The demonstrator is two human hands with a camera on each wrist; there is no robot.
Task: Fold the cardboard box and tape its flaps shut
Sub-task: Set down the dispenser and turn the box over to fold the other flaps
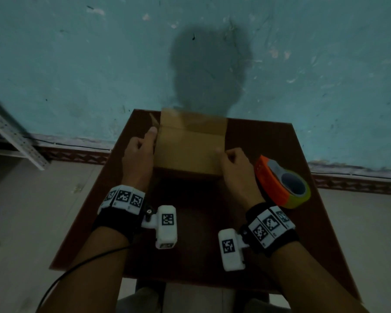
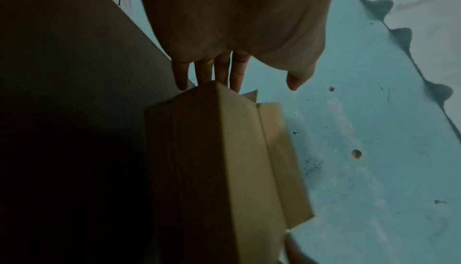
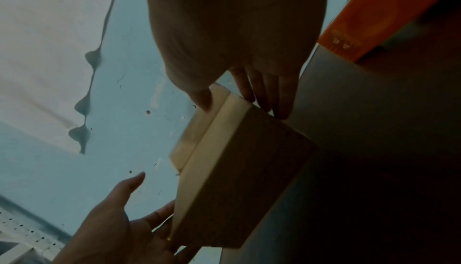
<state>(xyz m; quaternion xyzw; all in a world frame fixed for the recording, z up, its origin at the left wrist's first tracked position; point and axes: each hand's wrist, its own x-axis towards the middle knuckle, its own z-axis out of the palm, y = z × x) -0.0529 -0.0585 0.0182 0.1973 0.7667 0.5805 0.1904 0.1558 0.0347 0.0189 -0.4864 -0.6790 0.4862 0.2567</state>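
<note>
A brown cardboard box (image 1: 190, 145) stands in the middle of a small dark table (image 1: 264, 141), with one flap up at the far side. My left hand (image 1: 142, 147) lies against its left end; in the left wrist view the fingers (image 2: 207, 71) are straight along the box (image 2: 224, 160) and the thumb stands clear. My right hand (image 1: 231, 158) grips the right end. There the thumb (image 3: 203, 96) presses the top flap and the fingers (image 3: 264, 94) run down the side of the box (image 3: 237, 179).
An orange tape dispenser (image 1: 282, 181) with a roll of tape lies on the table just right of my right hand, close to the table's right edge. A teal wall rises behind the table. A metal shelf frame (image 1: 14, 136) stands at the far left.
</note>
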